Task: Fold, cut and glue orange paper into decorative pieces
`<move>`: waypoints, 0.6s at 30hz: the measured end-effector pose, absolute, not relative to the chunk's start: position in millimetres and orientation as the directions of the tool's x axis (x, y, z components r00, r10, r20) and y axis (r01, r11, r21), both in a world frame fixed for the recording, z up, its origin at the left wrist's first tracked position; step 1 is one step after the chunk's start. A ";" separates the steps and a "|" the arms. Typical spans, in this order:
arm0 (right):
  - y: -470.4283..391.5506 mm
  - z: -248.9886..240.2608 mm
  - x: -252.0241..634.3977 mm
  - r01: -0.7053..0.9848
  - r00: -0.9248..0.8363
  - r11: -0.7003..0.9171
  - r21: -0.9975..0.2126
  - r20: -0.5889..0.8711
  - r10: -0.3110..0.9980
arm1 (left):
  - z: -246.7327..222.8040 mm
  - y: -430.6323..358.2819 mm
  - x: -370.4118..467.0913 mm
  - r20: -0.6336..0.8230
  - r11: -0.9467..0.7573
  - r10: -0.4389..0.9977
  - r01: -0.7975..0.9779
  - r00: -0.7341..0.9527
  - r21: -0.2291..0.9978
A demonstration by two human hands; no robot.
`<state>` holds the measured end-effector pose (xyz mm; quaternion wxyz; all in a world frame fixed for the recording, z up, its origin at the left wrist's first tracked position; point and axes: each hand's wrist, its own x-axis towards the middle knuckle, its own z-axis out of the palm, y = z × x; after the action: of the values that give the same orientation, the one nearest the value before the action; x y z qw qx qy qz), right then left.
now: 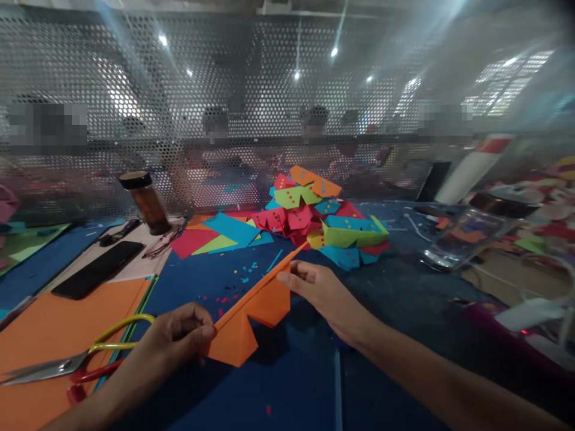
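Note:
Between my two hands I hold a folded orange paper piece (258, 308) above the blue table, its long folded edge running up to the right. Two angular flaps hang below that edge, with a notch between them. My left hand (182, 335) pinches the lower left end between thumb and fingers. Near the upper right end, my right hand (321, 293) grips the same paper in a pinch. A pair of scissors (72, 362) with yellow and red handles lies on orange sheets (40, 323), partly behind my left forearm.
Beyond my hands is a pile of cut, folded coloured papers (305, 218) beside flat coloured sheets (224, 233). A black phone (99, 269) and brown bottle (150, 206) are at left. At right stands a clear jar (467, 233). A perforated metal screen (251, 78) closes the back.

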<state>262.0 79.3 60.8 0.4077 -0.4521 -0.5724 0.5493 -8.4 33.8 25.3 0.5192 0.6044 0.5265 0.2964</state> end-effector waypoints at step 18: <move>76.1 58.2 259.5 0.206 -0.199 0.088 -0.974 0.047 0.979 | 24.0 25.0 -0.8 -0.247 0.125 0.897 0.326 0.365 0.937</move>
<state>259.5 76.1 58.2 0.4091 -0.4827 -0.6138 0.4721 -0.8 25.0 24.0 0.5576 0.6097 0.5017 0.2561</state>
